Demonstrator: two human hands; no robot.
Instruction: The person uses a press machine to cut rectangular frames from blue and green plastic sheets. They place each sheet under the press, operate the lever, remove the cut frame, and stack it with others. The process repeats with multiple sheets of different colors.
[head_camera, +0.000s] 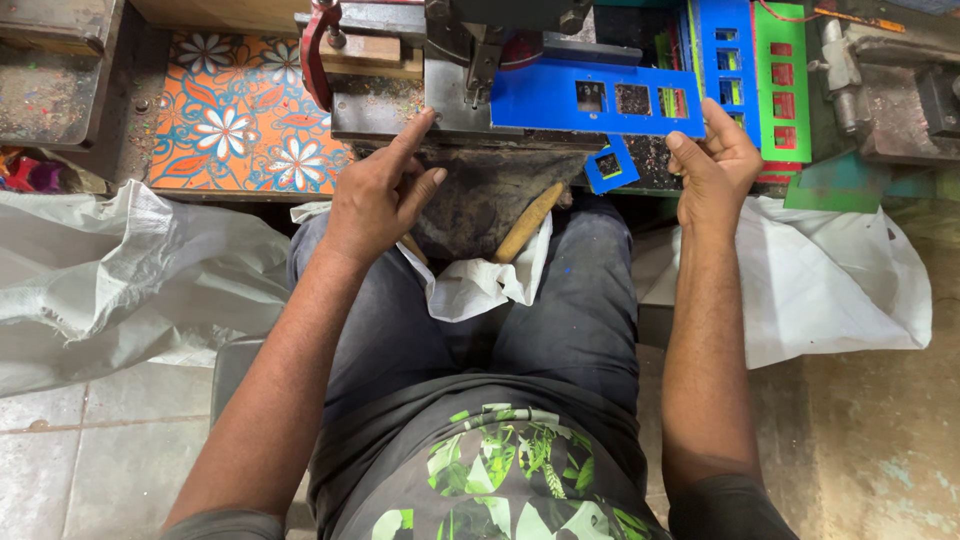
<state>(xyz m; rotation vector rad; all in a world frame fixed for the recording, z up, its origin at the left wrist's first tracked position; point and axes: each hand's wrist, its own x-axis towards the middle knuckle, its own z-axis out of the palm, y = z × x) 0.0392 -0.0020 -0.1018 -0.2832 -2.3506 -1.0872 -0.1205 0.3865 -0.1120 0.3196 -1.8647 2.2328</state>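
A flat blue plastic plate (545, 100) with several rectangular cut-outs lies on the bed of a grey metal press machine (455, 85). My right hand (715, 160) pinches the plate's right end between thumb and fingers. My left hand (380, 195) holds nothing; its index finger points up and touches the machine's base near the left of the plate. A small blue square frame piece (611, 166) hangs just below the plate, loose at the machine's front edge.
Stacks of blue (725, 50) and green (782, 80) cut-out plates stand at the right of the machine. A dark cloth (480, 200) and a wooden handle (528, 222) hang over my lap. White woven sacks (120, 270) lie on both sides. An orange flowered tile (235, 115) is at the left.
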